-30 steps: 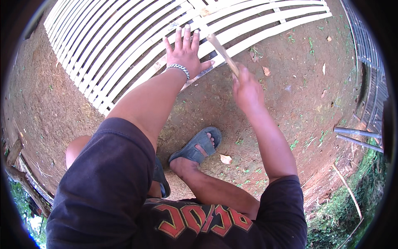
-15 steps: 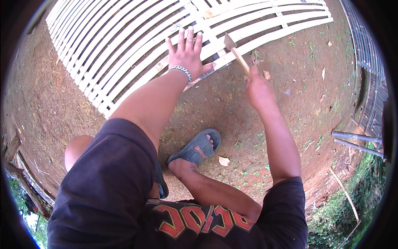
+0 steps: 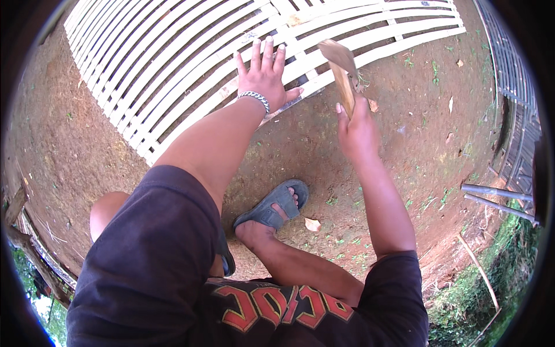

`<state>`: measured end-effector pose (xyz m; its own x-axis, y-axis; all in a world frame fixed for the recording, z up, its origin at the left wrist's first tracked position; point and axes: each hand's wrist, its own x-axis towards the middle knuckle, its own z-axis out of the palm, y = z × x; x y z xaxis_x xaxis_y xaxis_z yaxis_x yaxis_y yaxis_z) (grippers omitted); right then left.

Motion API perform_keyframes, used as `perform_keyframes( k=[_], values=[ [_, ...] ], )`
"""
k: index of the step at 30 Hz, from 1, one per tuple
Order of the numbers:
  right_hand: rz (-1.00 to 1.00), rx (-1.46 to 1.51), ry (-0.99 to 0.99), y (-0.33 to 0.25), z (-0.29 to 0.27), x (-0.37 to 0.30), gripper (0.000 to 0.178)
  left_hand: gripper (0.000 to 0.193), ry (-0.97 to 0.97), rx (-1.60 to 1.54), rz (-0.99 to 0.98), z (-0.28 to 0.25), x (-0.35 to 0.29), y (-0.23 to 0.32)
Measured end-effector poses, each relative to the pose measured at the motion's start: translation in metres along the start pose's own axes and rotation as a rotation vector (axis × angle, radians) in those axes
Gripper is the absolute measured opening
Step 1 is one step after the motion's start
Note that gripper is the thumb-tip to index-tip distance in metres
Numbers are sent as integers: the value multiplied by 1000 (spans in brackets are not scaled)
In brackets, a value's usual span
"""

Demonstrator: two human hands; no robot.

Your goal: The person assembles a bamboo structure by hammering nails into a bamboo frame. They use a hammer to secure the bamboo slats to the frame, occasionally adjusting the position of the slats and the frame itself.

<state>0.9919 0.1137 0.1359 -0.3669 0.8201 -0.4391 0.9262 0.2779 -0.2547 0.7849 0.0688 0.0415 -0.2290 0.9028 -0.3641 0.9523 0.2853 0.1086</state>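
Spread flat on a frame of pale slats, my left hand has its fingers apart and a chain bracelet at the wrist. My right hand is wrapped round the wooden handle of a small hatchet, just to the right of it. The hatchet's broad metal head is raised over the near edge of the slats and slightly blurred, so its exact shape is hard to make out. Narrow gaps separate the long slats, and crosspieces run beneath them.
Bare brown soil with bits of grass lies around the frame. My sandalled foot rests near a dry leaf. Poles jut in at the right beside a slatted fence. Branches lie at the left.
The hatchet has come up off the slats, its head now higher and nearer to me. My right hand has tilted back with it; my left hand has barely moved.
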Motion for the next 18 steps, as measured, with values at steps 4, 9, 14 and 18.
perform_keyframes(
  k=[4,9,14,18],
  values=[
    [81,-140,-172,13,7,11,25,107,-4,-28,0,-3,1,2],
    [83,37,-86,-11,-14,17,35,110,-33,-32,8,0,2,-3],
    [-118,562,361,-11,7,13,47,119,-162,-59,10,-21,3,-1],
    [65,219,165,-12,29,33,45,129,-197,-85,23,-24,6,-1]
  ],
)
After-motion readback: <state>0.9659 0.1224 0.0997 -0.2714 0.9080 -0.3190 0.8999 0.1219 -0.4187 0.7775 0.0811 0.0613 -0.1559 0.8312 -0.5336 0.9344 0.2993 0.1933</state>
